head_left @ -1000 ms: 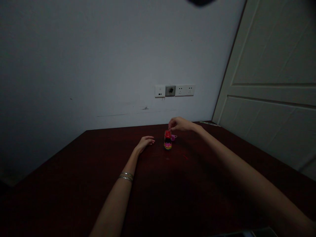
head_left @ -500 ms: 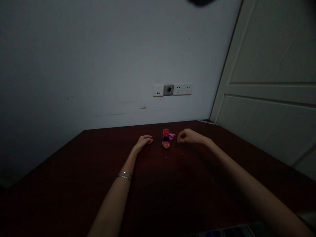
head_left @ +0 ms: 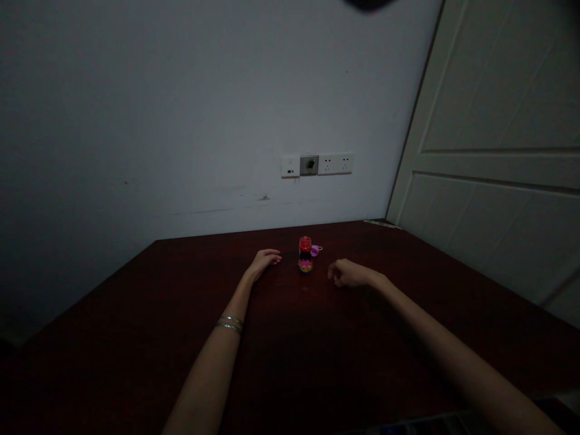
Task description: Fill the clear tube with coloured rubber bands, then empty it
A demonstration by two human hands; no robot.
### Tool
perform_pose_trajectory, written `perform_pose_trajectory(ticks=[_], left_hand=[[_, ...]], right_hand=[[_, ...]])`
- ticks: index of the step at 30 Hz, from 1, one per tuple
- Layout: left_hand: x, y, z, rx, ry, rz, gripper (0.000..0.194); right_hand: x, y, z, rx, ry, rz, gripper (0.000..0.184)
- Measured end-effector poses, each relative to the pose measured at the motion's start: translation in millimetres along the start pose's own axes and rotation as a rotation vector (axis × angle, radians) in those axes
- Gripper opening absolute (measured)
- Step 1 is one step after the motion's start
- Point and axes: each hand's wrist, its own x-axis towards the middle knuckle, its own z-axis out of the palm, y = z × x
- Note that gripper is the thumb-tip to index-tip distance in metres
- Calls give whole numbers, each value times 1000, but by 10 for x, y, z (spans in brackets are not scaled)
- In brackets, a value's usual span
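Note:
A small clear jar (head_left: 305, 256) stands upright on the dark red table, red in its upper part with pink and yellow bits at the bottom. Touching or just behind its right side is a pink lid-like piece (head_left: 315, 251) with a small loop. To the left of the jar, my left hand (head_left: 263, 262) rests on the table, fingers loosely stretched, holding nothing. My right hand (head_left: 347, 273) is low over the table, right of the jar and nearer to me. Its fingers are pinched together and pointing down; whatever is between them is hidden.
The dark red table (head_left: 181, 302) meets a grey wall with a row of sockets (head_left: 326, 164). A pale panelled door (head_left: 489, 151) borders the right side. Something flat and dark (head_left: 417, 425) lies at the near edge. A thin pale strip (head_left: 380, 223) is at the back right corner.
My right hand has moved down toward me, over the spot where a thin red strip lay on the table; that strip no longer shows. My left hand and the jar have stayed put.

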Motion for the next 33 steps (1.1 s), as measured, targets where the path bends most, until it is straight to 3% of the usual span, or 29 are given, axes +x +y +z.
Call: perform_pose_trajectory(ticks=[3,6,11,14,22,33], left_hand=[[-3,1,5,-4,4,8,20],[-11,4,8,0,5,14,20],[-14,7,8,6,2,19,18],[-6,-3,-1,-5,-3,11,17],[-12,-12,-17,-13,-19,8,18],[22,-63,-41,-6,-19,25,17]], right_hand=[[25,-32,-53,27,23,-15,29],[62,-124,-222,87,140,-152,24],[216,-419,-602,311,345,-334,21],[333,-607,-749,282,398,-362,20],[401,-900,-837,-83,317,-319,8],[374,-942,-912,-97,304,-312,7]])
